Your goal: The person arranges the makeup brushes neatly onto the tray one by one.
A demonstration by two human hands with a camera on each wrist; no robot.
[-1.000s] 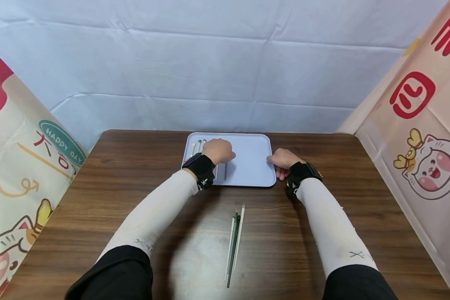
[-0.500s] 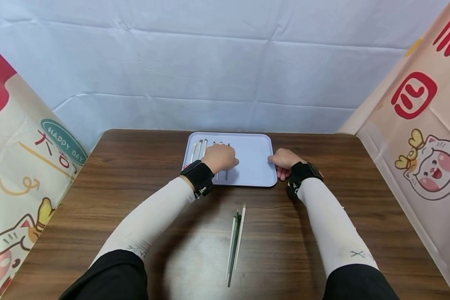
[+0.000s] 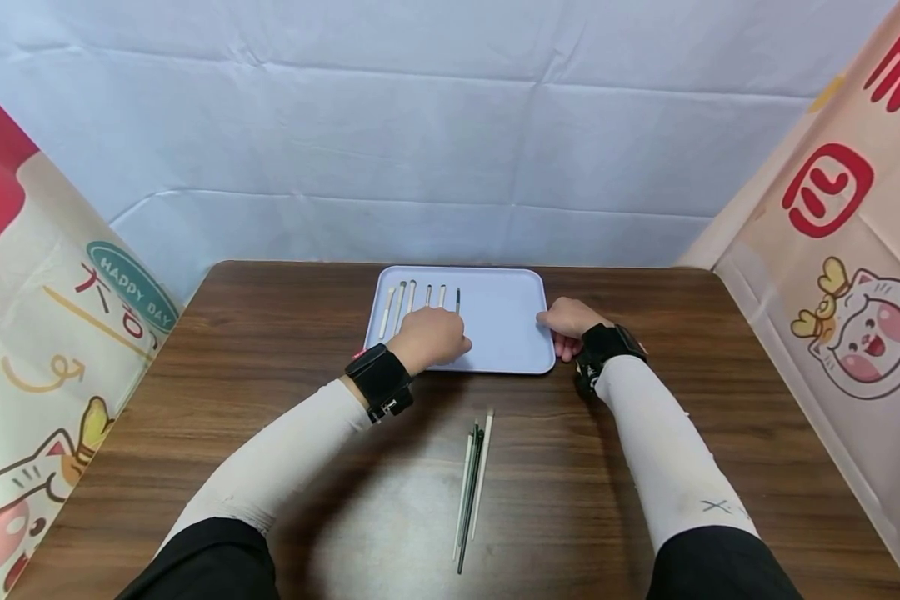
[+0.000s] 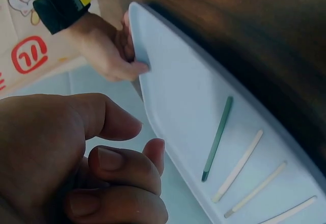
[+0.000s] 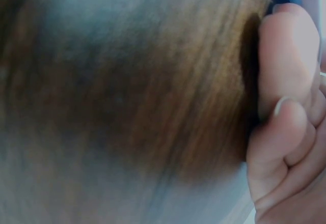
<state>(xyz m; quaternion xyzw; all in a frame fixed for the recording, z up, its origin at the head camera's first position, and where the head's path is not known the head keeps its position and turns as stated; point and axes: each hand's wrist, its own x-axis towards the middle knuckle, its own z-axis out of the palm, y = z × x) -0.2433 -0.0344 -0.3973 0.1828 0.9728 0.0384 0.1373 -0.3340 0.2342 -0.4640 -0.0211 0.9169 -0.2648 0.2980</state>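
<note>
Pale lilac, the tray (image 3: 506, 321) is gripped at its right edge by the right hand (image 3: 570, 319): the thumb is laid on the rim, and the other fingers are curled at the outside. The left hand (image 3: 429, 337) is held over the near left part of the tray, its fingers loosely bent and grasping nothing; whether the tray is touched by it cannot be told. Six sticks (image 3: 428, 294) are laid side by side in the tray's left half, well spaced, the lower ends of several being hidden by the left hand. The rightmost is seen to be green in the left wrist view.

Black wristbands (image 3: 378, 383) and white sleeves (image 3: 270, 458) are worn on both arms. Between the forearms, a narrow bundle of pale and dark sticks (image 3: 471, 492) is laid on the brown table (image 3: 570, 500), nearer the person than the tray. Behind, a white cloth (image 3: 450, 125) is hung, flanked by printed hangings (image 3: 832, 333).
</note>
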